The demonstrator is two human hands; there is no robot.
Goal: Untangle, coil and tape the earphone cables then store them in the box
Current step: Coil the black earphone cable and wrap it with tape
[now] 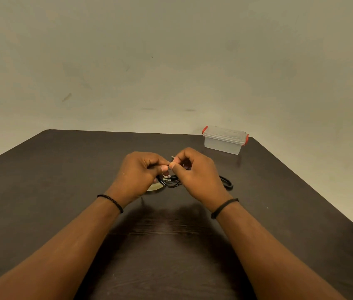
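Both hands (pixel 169 169) pinching black, loosely looped earphone cable (pixel 169 182).

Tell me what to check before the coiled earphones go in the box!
1. Coil held: ok. The left hand and the right hand both pinch the black earphone coil.
2. Tape wrapped round the coil: cannot tell, the fingers hide it.
3. Tape roll within reach: ok, on the table under the left hand.
4. Box open: not ok, its lid is on.
5. Second black cable: on the table by the right hand; whether it is taped, cannot tell.
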